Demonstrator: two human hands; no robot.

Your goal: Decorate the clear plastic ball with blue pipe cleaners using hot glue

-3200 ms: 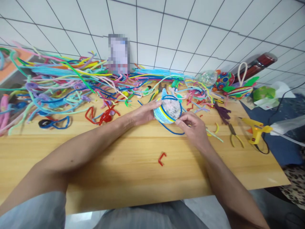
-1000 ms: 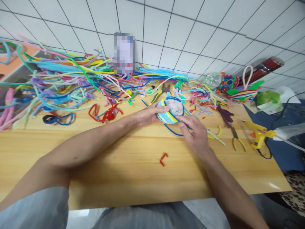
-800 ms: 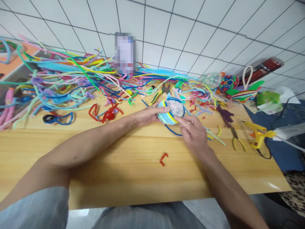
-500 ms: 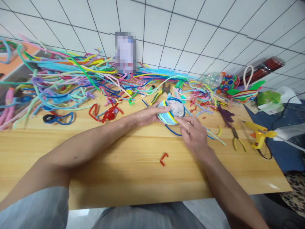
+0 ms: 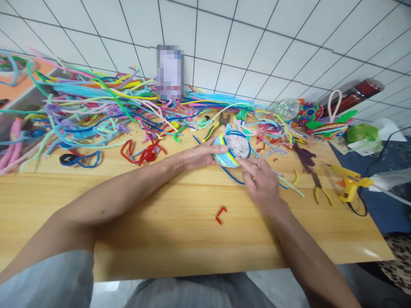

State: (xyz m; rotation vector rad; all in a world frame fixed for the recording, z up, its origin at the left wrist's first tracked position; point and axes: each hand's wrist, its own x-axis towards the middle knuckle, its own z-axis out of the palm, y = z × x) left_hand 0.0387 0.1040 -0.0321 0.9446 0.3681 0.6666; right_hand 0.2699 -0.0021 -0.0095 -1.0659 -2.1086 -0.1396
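A clear plastic ball (image 5: 239,146) sits over the table, part of it wrapped in rows of light blue and yellow pipe cleaners, with a dark blue pipe cleaner (image 5: 249,149) ringing the bare part. My left hand (image 5: 205,155) grips the wrapped side, thumb across the top of the yellow row. At the lower right rim, my right hand (image 5: 261,179) is closed, its forefinger and thumb pressing the dark blue strand against the ball; the other fingers are curled. Below the ball a blue pipe cleaner piece (image 5: 231,176) runs behind my right hand.
Piled pipe cleaners (image 5: 96,98) line the back. Green-yellow pliers (image 5: 213,128) lie behind the ball. To the right are yellow-handled pliers (image 5: 317,190), a yellow glue gun (image 5: 351,182) and decorated balls (image 5: 308,112). A bent red piece (image 5: 219,215) lies in front.
Both hands and the ball keep nearly the same place; the view has shifted slightly. My right forefinger still rests at the ball's lower rim.
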